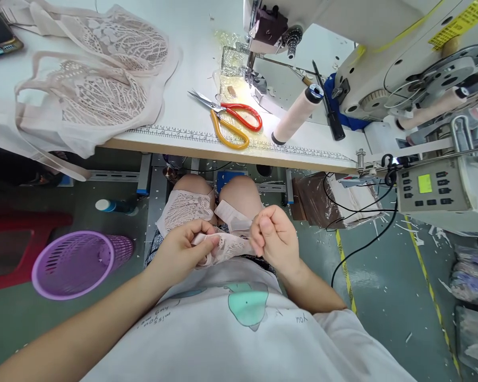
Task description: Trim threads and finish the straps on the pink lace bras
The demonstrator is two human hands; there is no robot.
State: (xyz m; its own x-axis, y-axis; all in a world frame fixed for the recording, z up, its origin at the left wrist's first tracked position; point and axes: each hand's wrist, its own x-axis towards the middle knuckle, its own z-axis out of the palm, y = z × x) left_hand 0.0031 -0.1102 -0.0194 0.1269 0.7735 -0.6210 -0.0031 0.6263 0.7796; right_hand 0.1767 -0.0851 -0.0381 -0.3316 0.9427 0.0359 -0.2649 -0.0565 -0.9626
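A pale pink lace bra (185, 210) lies across my lap. My left hand (183, 246) is closed on its lace, thumb pressed on top of the gathered fabric. To the right, my right hand (276, 239) is curled with thumb and fingers pressed together, at the end of the stretched lace strip. Whether it pinches the lace edge or a fine thread is too small to make out. More lace bras (103, 95) are heaped on the left of the table. Scissors (219, 109) with one red and one yellow handle lie near its front edge.
A sewing machine (342, 32) stands at the back right, with a thread cone (298, 114) and a black-handled screwdriver (329, 101) beside it. A control box (434, 185) sits at the right. Below left are a purple basket (75, 265) and a red stool (19, 244).
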